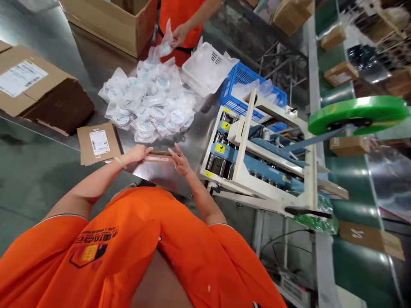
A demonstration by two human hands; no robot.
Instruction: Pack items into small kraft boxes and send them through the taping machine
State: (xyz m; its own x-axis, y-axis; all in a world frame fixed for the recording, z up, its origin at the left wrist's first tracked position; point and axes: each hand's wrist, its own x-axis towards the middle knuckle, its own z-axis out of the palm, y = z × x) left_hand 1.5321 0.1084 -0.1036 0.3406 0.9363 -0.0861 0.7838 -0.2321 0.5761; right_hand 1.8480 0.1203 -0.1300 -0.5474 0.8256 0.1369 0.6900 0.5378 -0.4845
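Observation:
A thin brown cardboard box (158, 158), seen nearly edge-on, is between my hands at the front edge of the metal table. My left hand (137, 153) grips its left end, fingers closed. At the other end my right hand (180, 161) holds the box, with some fingers raised and spread. Beside my left hand lies a stack of flat cardboard mailers (96, 156), the top one bearing a white label (99, 142). Just beyond the box is a large heap of clear plastic bags (150, 102) holding round white items with pale blue print.
Labelled cartons (24, 81) stand at the left, and a big open carton (109, 26) at the back. A co-worker's hand (180, 35) holds a plastic bag near a white basket (205, 70). On the right are a blue crate (239, 79), a taping machine (257, 158) and a green conveyor (353, 184).

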